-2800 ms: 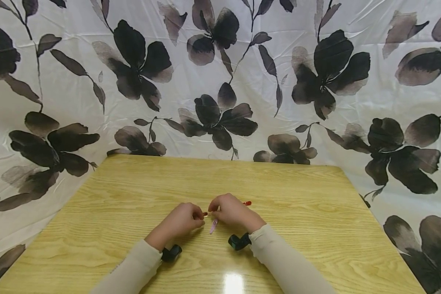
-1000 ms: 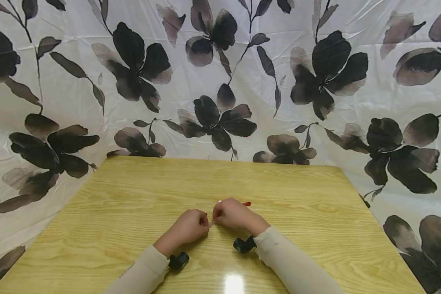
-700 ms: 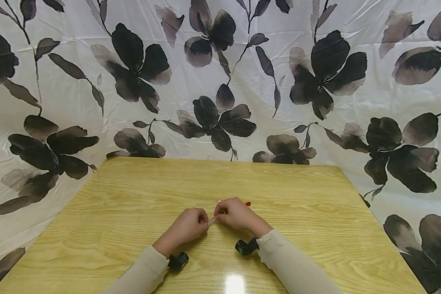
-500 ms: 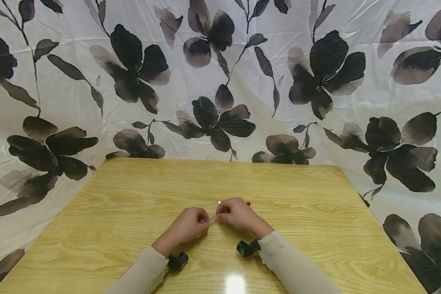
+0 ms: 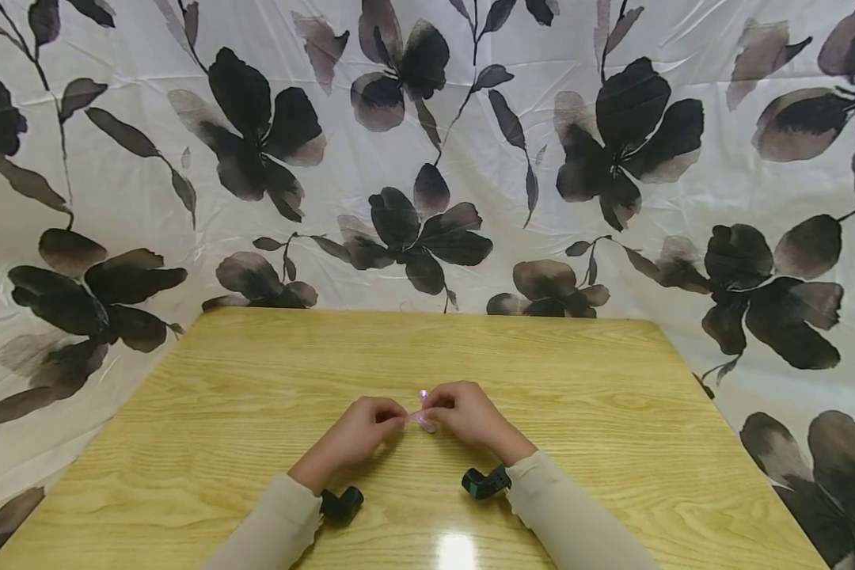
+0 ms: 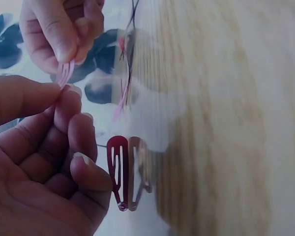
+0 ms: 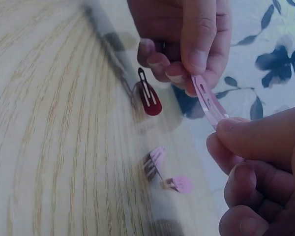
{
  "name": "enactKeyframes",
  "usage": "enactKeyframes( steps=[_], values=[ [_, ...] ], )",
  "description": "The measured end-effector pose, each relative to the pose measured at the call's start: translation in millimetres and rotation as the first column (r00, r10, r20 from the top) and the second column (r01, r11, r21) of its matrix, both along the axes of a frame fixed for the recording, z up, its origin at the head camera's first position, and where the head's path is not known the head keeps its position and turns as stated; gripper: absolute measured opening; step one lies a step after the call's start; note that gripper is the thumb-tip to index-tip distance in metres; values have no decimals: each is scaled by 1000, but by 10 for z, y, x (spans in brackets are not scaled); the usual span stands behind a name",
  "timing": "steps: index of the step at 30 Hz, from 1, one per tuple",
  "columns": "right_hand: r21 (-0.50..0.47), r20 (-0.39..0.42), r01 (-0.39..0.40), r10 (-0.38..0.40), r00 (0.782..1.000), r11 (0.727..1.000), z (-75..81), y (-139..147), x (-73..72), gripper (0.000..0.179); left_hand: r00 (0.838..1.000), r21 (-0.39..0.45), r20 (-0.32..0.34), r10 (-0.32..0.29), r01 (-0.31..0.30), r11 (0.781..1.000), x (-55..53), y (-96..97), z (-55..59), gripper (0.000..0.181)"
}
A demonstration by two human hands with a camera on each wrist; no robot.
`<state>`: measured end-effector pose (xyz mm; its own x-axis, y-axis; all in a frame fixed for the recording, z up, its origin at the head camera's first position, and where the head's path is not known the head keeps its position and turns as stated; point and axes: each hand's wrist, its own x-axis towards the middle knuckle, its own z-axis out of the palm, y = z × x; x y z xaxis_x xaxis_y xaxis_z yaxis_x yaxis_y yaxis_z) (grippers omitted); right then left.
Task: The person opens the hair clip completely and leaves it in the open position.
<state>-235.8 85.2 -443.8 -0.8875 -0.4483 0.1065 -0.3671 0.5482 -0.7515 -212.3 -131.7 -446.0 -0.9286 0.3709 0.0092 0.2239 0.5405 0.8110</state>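
Note:
Both hands pinch one pink snap hair clip [image 7: 206, 101] between them, an end in each. My left hand [image 5: 366, 427] has thumb and forefinger on one end, its other fingers curled loosely below, as the left wrist view shows. My right hand [image 5: 466, 412] pinches the other end between thumb and forefinger. On the table under the hands lies a red snap clip [image 6: 118, 167], near the left fingers. Two more pink clips, one pink clip [image 7: 157, 157] and another pink clip [image 7: 181, 184], lie beneath the right hand in the right wrist view.
The wooden table [image 5: 313, 348] has a glossy grain surface. A floral curtain [image 5: 427, 142] hangs behind it and along both sides. Each wrist wears a black camera, the left camera [image 5: 342, 505] and the right camera [image 5: 484, 481].
Earlier the hands were at the table over the clips; now they hold a pink clip between them. The hands have shifted slightly away from me. The red clip beyond the right hand is now hidden.

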Motion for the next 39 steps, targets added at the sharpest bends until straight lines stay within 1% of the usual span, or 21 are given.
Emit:
enactKeyframes(
  steps=[7,11,18,25,32,39],
  values=[
    [-38,16,12,-11,1000,999,-25,4,-9,5,998,72,63,-5,0,997,-26,-32,-23,21],
    [-69,35,16,-13,999,997,-26,3,4,5,997,106,79,-3,-5,994,-24,-32,-28,22],
    [-100,48,28,-23,999,995,-23,2,18,7,997,145,68,-27,17,989,-24,-46,-25,24],
    [-125,9,10,-9,1000,992,-31,7,25,9,994,158,97,-40,24,987,-28,-57,-29,25],
    [-145,71,30,-19,997,989,8,-3,50,7,993,173,93,-70,53,984,-38,-66,-61,26],
    [-174,86,29,-15,996,984,-14,2,43,7,993,184,85,-76,59,981,-37,-67,-63,26]
  ],
)
